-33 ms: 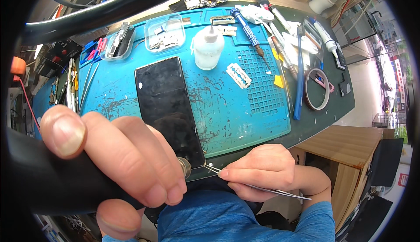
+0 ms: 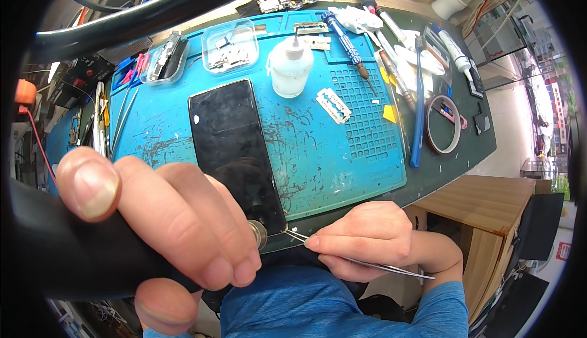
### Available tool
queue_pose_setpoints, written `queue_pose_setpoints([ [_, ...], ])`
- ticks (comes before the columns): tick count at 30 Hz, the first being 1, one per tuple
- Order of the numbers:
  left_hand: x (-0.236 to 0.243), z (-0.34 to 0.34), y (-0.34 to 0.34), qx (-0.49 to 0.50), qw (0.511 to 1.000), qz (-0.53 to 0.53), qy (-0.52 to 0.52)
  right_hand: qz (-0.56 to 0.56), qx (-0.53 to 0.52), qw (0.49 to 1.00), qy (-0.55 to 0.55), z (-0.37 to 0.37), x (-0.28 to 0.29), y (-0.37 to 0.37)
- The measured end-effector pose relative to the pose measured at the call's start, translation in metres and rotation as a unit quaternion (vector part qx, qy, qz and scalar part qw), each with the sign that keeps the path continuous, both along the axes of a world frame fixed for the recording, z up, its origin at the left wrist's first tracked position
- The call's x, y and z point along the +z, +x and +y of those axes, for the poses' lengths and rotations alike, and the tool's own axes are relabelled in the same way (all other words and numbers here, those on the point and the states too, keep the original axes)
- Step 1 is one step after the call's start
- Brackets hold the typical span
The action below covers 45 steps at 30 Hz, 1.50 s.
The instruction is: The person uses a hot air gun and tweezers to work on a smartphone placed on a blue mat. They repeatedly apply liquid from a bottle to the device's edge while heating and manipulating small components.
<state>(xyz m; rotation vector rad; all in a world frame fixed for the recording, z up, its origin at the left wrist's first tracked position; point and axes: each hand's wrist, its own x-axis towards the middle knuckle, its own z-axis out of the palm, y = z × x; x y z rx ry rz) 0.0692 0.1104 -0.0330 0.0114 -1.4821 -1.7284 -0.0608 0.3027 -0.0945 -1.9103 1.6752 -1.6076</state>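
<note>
A phone with a dark glass screen lies lengthwise on the blue repair mat, its near end at the mat's front edge. My left hand is wrapped round the thick black handle of what looks like a hot-air gun. Its round metal nozzle shows past my fingers, over the phone's near end. Between the fingers of my right hand is a pair of slim metal tweezers. Their tips meet the phone's near right corner; whether they grip anything there is too small to tell.
Beyond the phone stand a white dropper bottle and clear plastic boxes of small parts. A razor blade, a blue screwdriver, a blue brush and a tape roll lie rightward. A black tube crosses the upper left.
</note>
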Motion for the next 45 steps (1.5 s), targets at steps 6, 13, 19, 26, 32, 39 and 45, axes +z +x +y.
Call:
queue_pose_setpoints([
  [6,-0.001,-0.005,-0.001,-0.009,1.000,0.011,-0.002,0.002,0.003,1.000,0.007,0.000,0.002,0.000],
  [13,-0.004,-0.006,-0.005,-0.024,1.000,0.014,0.002,0.001,-0.002,1.000,0.016,0.003,0.002,-0.001],
  [19,-0.003,-0.003,0.000,-0.020,1.000,0.006,-0.001,-0.004,0.011,1.000,0.014,0.002,0.000,0.000],
  [26,-0.002,0.002,0.001,-0.021,1.000,-0.011,-0.001,0.014,0.027,0.999,0.032,0.009,-0.001,-0.004],
  [32,-0.001,0.003,0.005,-0.029,0.999,-0.022,-0.002,0.058,0.013,0.998,-0.007,0.012,-0.008,-0.003],
  [39,-0.001,0.000,0.006,-0.034,0.999,-0.027,0.007,0.117,0.018,0.992,-0.049,0.010,-0.012,-0.003],
  [45,-0.003,0.001,0.005,-0.034,0.999,-0.029,0.008,0.155,0.017,0.986,-0.060,0.009,-0.014,-0.005],
])
